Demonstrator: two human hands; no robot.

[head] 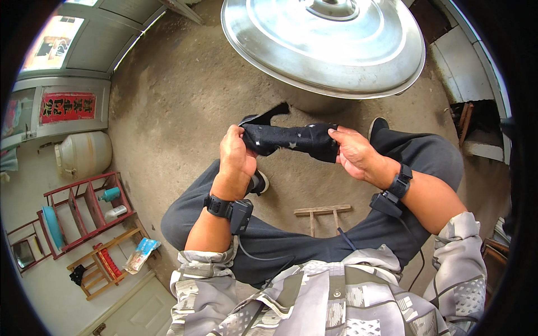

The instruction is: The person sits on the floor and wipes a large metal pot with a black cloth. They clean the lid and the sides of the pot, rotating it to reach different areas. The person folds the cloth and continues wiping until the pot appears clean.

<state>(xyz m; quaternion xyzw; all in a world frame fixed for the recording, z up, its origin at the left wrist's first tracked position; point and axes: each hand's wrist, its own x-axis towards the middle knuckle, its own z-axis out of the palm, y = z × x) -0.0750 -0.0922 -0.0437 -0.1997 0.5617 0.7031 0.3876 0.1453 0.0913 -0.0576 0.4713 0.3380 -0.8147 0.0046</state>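
A dark piece of fabric with pale star marks [290,140] is stretched between my two hands, above the floor and between my knees. Its left end is pinched by my left hand [237,153], and a narrow dark flap sticks up and to the right from that side. My right hand [351,151] grips the other end, thumb on top. The fingers behind the fabric are partly hidden. Both wrists carry black strapped devices. Just beyond the fabric stands a large round vessel with a shiny metal lid [323,63].
At the left are a red metal rack [84,210] with bottles and a blue basin, a wooden rack [103,269], a packet [142,254] and a cream plastic barrel [84,154]. A wooden stool part [323,210] shows below my legs. Concrete floor [168,92] surrounds my feet.
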